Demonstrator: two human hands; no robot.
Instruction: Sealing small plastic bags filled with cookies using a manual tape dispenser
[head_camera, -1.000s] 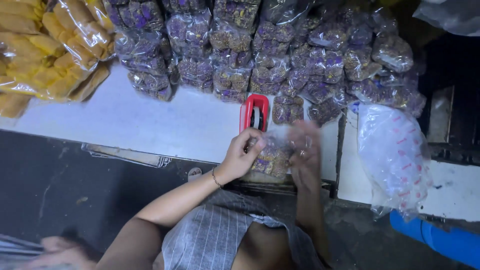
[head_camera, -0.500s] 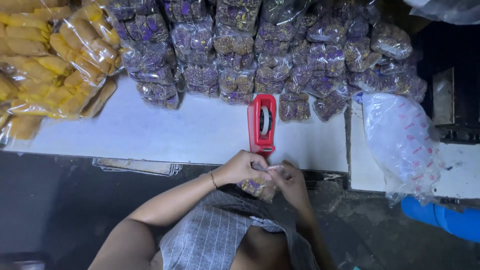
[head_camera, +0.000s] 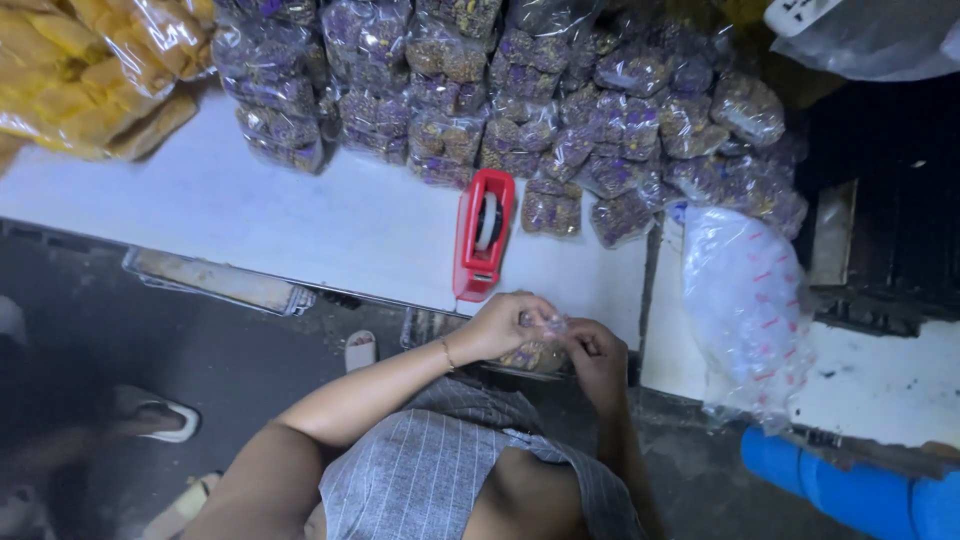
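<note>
Clear plastic, small snack packet (head_camera: 535, 345): held at the near edge of the white table (head_camera: 300, 220), directly below the red tape dispenser (head_camera: 484, 235). Contents brownish with purple flecks, matching the stacked packets farther back. Its twisted or gathered neck sits uppermost between the two hands while the filled body hangs below them, so the long axis runs roughly along the line from the table edge toward the person; the exact tilt cannot be told, as the fingers cover much of it.

Left hand (head_camera: 505, 325): fingers curled and closed around the neck of the packet, thin bracelet at the wrist.

Right hand (head_camera: 592, 355): fingers bent inward, pinching the same neck from the other side, just beside the left hand and touching it.

Red tape dispenser: stands on the table, long axis pointing from the person toward the stacks, roll visible in its middle.

Stacked purple-flecked packets (head_camera: 520, 100): many, piled along the far side of the table.

Yellow snack bags (head_camera: 90, 70): piled at the far left.

Large clear bag (head_camera: 745, 300): slumped at the right of the table, red marks on it.

Blue pipe (head_camera: 850, 490): lower right, on the floor.
</note>
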